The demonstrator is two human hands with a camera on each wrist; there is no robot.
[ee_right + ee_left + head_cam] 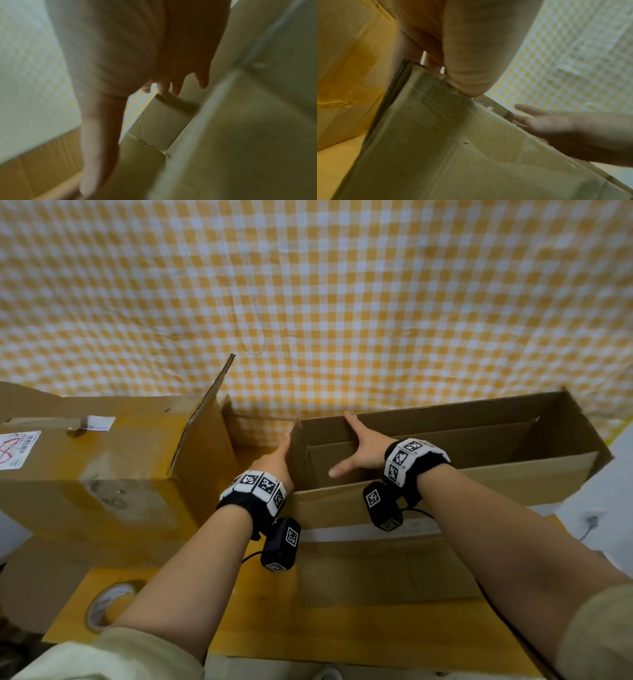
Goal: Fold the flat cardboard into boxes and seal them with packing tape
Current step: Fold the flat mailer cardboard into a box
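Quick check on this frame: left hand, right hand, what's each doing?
Left hand: open, fingers straight, pressing the outside of the open cardboard box's left end.
Right hand: open, fingers spread inside the box, holding nothing.

Left hand (pixel 279 455) fingers vanish behind the open box (pixel 445 474) end wall. Beside that box, the tape roll (pixel 106 604) sits half-covered by the forearm.
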